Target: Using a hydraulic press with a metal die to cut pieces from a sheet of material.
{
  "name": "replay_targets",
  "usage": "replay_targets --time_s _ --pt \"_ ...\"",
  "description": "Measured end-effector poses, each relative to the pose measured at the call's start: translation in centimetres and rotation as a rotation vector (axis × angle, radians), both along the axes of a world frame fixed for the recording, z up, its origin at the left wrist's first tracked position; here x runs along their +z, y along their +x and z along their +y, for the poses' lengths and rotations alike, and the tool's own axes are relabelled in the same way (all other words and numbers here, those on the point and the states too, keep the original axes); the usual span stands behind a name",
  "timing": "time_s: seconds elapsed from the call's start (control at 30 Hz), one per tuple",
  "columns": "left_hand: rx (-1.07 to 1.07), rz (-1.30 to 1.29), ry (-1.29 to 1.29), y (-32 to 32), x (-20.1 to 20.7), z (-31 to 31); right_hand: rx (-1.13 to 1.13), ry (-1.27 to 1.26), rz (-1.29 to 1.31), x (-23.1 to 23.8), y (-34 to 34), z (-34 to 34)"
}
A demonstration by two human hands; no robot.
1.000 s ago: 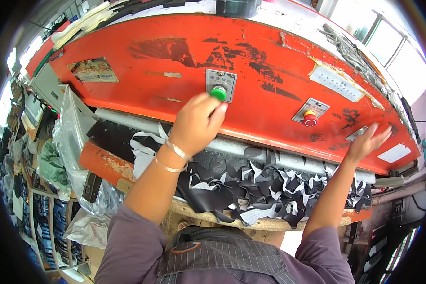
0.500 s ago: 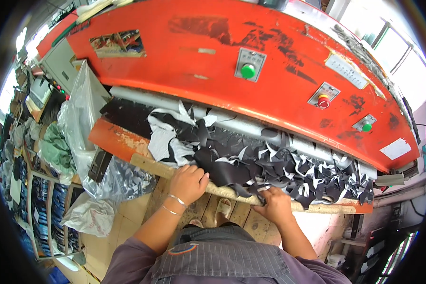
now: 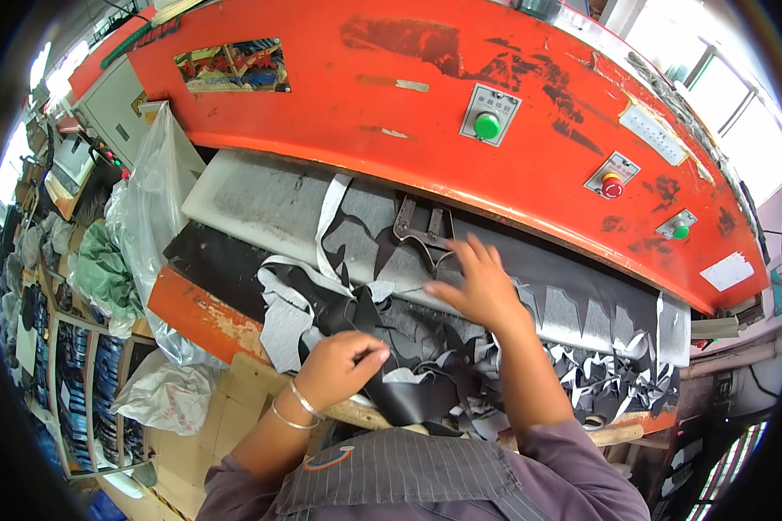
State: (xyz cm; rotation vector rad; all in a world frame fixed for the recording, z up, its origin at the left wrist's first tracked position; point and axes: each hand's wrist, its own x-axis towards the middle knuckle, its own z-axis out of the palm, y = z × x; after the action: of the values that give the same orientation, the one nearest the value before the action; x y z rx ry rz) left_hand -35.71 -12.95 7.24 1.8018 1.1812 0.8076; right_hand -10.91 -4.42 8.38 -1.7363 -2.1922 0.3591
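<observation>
My right hand point(image 3: 480, 286) reaches forward, fingers spread and holding nothing. It is just right of a metal cutting die point(image 3: 427, 236), a dark band bent into a shape, standing on the white cutting board point(image 3: 252, 195). Under and beside the die lies black sheet material point(image 3: 530, 252) with a pointed, cut-out near edge. My left hand point(image 3: 339, 369) is closed over the near heap of black and white offcuts point(image 3: 400, 347); whatever is in its fingers is hidden. A white-edged strip point(image 3: 331, 217) runs from the board down to the heap.
The orange press point(image 3: 321, 104) spans the far side, with a green button point(image 3: 487, 126) and a red button point(image 3: 612, 184). An orange ledge point(image 3: 195, 317) borders the offcuts. Clear plastic bags point(image 3: 152, 217) and a white sack point(image 3: 169, 395) stand at left.
The white board with the die and black sheet has come out from under the press. My right hand has left the ledge and reached forward; my left has shifted slightly down over the offcuts.
</observation>
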Motion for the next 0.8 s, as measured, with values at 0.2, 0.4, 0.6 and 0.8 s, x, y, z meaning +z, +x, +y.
replay_targets --time_s 0.2,0.4,0.6,0.8 --pt "0.008 -0.207 -0.386 2.3 -2.9 7.8 -0.034 -0.083 0.009 -6.4 -1.3 10.2" --pt "-0.022 -0.55 -0.327 1.8 -5.1 9.0 0.175 -0.3 0.644 -4.9 -1.6 1.8" --pt "-0.031 0.115 -0.458 0.1 -3.7 6.3 0.229 -0.6 0.954 -6.4 -1.7 -4.4" --pt "-0.031 0.575 0.187 -7.2 -0.7 5.6 -0.007 -0.128 0.327 -5.1 4.4 2.6"
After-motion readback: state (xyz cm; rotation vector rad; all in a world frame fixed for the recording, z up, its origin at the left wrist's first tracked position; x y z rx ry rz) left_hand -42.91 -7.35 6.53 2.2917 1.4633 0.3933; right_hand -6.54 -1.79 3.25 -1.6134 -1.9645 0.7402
